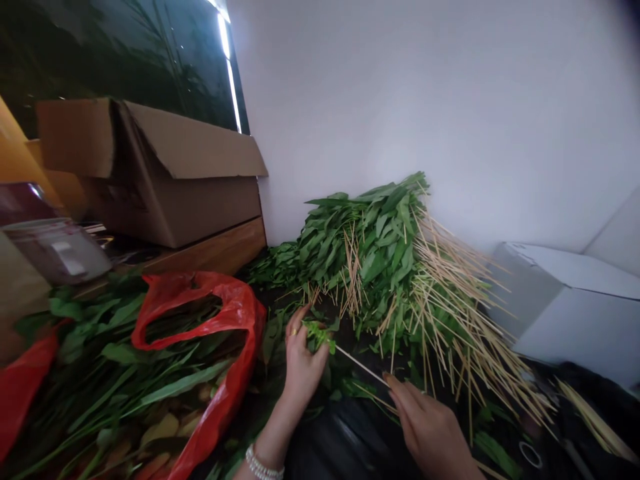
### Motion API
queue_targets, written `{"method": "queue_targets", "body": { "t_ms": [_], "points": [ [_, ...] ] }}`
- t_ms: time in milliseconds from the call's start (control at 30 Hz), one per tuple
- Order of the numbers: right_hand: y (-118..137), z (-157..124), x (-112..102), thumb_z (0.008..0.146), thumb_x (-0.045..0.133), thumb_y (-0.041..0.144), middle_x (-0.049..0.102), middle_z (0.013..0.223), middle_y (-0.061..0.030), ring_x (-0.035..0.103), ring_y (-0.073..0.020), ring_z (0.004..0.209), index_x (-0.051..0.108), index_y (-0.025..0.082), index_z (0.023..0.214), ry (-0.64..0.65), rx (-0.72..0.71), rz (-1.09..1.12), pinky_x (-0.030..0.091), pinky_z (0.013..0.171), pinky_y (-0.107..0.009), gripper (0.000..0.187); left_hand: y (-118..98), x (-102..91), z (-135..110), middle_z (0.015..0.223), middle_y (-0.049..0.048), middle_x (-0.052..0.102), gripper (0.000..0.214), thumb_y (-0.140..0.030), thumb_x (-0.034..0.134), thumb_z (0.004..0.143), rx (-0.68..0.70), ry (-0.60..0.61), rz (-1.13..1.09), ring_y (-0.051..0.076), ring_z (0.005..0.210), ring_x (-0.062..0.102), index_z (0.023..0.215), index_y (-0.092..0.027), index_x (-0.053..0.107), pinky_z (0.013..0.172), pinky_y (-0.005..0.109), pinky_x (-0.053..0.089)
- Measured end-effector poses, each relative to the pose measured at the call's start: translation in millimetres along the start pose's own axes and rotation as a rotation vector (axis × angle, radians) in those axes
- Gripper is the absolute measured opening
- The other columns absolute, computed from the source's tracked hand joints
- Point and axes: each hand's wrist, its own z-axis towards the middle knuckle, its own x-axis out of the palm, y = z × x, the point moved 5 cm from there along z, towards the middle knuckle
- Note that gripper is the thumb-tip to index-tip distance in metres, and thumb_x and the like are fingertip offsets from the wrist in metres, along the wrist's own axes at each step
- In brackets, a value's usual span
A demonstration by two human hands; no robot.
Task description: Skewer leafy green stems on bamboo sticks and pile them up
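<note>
The single camera rides on the person's head, above and behind the bare left hand (305,348) at six o'clock and the bare right hand (425,417) at five. It faces forward and down, close to both, across a heap of long green leaves and thin pale sticks (373,230) just toward three o'clock, to a plain white wall (400,87) at one.

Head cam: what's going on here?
A person is working with two bare hands. The left hand holds a small bunch of green leaves at one end of a thin stick, and the right hand grips the stick nearer its other end. Beyond the hands, a big heap of leaves with many pale sticks lies before a white wall. To the left, loose greens lie around an open red bag.
</note>
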Motion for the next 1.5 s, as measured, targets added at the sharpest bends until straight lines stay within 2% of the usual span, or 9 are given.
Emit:
{"method": "queue_targets", "body": {
  "t_ms": [100, 233, 500, 700, 867, 1033, 1200, 1300, 1500],
  "points": [
    [-2.5, 2.5, -15.2, 0.091, 0.031, 0.013, 0.067, 0.091, -0.0078, 0.067, -0.0153, 0.067, 0.051, 0.015, 0.118, 0.059, -0.016, -0.029, 0.052, 0.058, -0.024, 0.034, 10.3, -4.1, 2.6, 0.126, 0.0091, 0.055, 0.008, -0.020, 0.057, 0.080, -0.096, -0.069, -0.049, 0.026, 0.120, 0.047, 0.088, -0.020, 0.059, 0.101, 0.046, 0.036],
    [-7.6, 10.1, -36.5, 0.091, 0.031, 0.014, 0.066, 0.084, -0.0035, 0.066, -0.0122, 0.066, 0.051, 0.019, 0.112, 0.083, 0.019, 0.062, 0.051, 0.058, -0.019, 0.029, 12.1, -0.9, -0.2, 0.116, 0.0084, 0.059, 0.013, -0.025, 0.059, 0.080, -0.149, -0.028, -0.115, 0.024, 0.113, 0.052, 0.092, -0.020, 0.057, 0.098, 0.042, 0.039],
    [-32.5, 53.8, -68.1, 0.093, 0.037, 0.029, 0.062, 0.077, 0.0005, 0.063, -0.0125, 0.067, 0.055, 0.024, 0.104, -0.161, 0.293, 0.135, 0.047, 0.060, -0.021, 0.021, 18.6, 16.0, -9.4, 0.123, 0.0139, 0.056, 0.072, -0.029, 0.070, 0.067, -0.169, 0.073, 0.010, 0.030, 0.116, 0.049, 0.132, -0.016, 0.040, 0.097, 0.046, 0.040],
    [-67.5, 108.3, -67.3, 0.094, 0.035, 0.038, 0.059, 0.069, 0.0023, 0.052, -0.0111, 0.049, 0.056, 0.022, 0.103, -0.236, 0.490, 0.381, 0.042, 0.051, -0.023, 0.028, 18.5, 29.8, -14.8, 0.100, 0.0080, 0.069, 0.025, -0.027, 0.053, 0.082, -0.171, 0.341, -0.031, 0.025, 0.099, 0.061, 0.101, -0.020, 0.067, 0.088, 0.039, 0.047],
    [-94.8, 172.9, -68.6, 0.094, 0.029, 0.035, 0.061, 0.068, 0.0018, 0.051, -0.0117, 0.047, 0.056, 0.020, 0.100, -0.268, 0.450, 0.293, 0.040, 0.053, -0.024, 0.031, 11.9, 37.3, -23.4, 0.093, 0.0045, 0.072, 0.022, -0.021, 0.051, 0.083, -0.126, 0.460, -0.035, 0.021, 0.090, 0.064, 0.092, -0.023, 0.071, 0.083, 0.031, 0.048],
    [-111.6, 241.9, -48.7, 0.093, 0.026, 0.031, 0.065, 0.071, -0.0010, 0.058, -0.0138, 0.057, 0.056, 0.018, 0.102, -0.227, 0.438, 0.214, 0.042, 0.062, -0.025, 0.034, 9.5, 46.0, -31.1, 0.089, 0.0034, 0.072, 0.024, -0.017, 0.052, 0.081, -0.108, 0.597, 0.065, 0.021, 0.088, 0.063, 0.092, -0.024, 0.071, 0.079, 0.028, 0.047],
    [-123.2, 292.8, -13.4, 0.095, 0.013, 0.021, 0.067, 0.085, -0.0088, 0.063, -0.0177, 0.074, 0.042, 0.010, 0.127, -0.138, 0.503, 0.062, 0.044, 0.069, -0.028, 0.044, 9.7, 49.1, -34.6, 0.085, 0.0039, 0.070, 0.023, -0.016, 0.051, 0.080, -0.098, 0.619, 0.104, 0.020, 0.086, 0.062, 0.089, -0.024, 0.071, 0.078, 0.027, 0.045],
    [-124.9, 306.3, 10.6, 0.096, 0.024, 0.022, 0.065, 0.094, -0.0154, 0.063, -0.0211, 0.084, 0.031, 0.007, 0.136, -0.021, 0.518, -0.060, 0.045, 0.072, -0.032, 0.043, 11.0, 51.4, -35.1, 0.086, 0.0045, 0.070, 0.023, -0.015, 0.052, 0.080, -0.094, 0.649, 0.118, 0.019, 0.085, 0.061, 0.088, -0.023, 0.071, 0.076, 0.026, 0.044],
    [-117.5, 300.1, 65.7, 0.089, 0.055, 0.037, 0.056, 0.115, -0.0086, 0.058, -0.0192, 0.096, 0.052, 0.015, 0.119, 0.290, 0.447, -0.280, 0.049, 0.081, -0.039, 0.037, 10.0, 54.3, -32.6, 0.087, 0.0048, 0.071, 0.020, -0.015, 0.053, 0.078, -0.082, 0.714, 0.139, 0.020, 0.084, 0.061, 0.086, -0.023, 0.070, 0.076, 0.027, 0.042]
  ]
}}
